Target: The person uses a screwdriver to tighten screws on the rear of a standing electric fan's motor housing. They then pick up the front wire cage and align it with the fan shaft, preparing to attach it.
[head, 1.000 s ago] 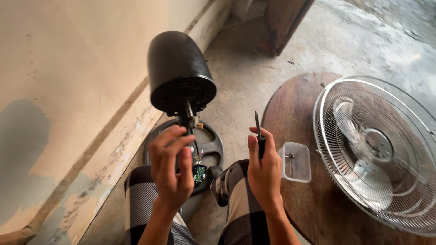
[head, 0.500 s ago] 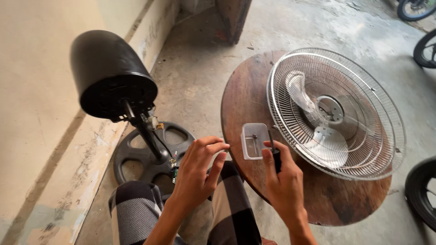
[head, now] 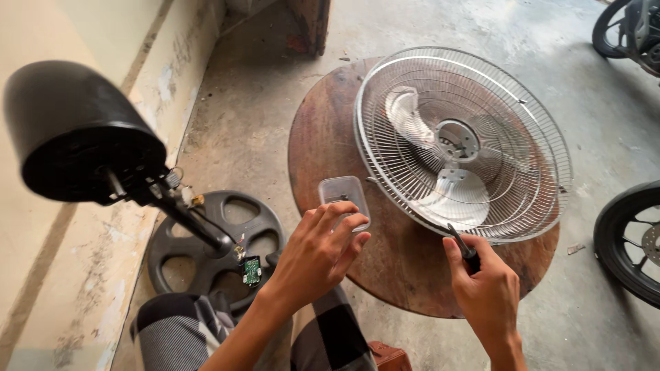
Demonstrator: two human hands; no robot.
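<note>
My left hand (head: 320,251) reaches over the near edge of a round wooden table (head: 323,130), its fingertips spread on the near rim of a small clear plastic box (head: 342,194). It grips nothing. My right hand (head: 489,288) is closed around the black handle of a screwdriver (head: 459,242), whose tip points at the near rim of a wire fan grille (head: 464,141). The grille lies flat on the table with pale blades inside. To the left, a black fan motor housing (head: 75,130) leans on its pole over a round black base (head: 206,237).
A small green circuit board (head: 252,270) hangs on wires by the base. A wall runs along the left. A wheel (head: 629,240) stands at the right and another (head: 622,27) at the top right. A wooden post (head: 309,24) stands beyond the table. My knees are below.
My left hand let go of the fan pole and moved right to the plastic box. My right hand lowered the screwdriver toward the grille's rim. The view swung right.
</note>
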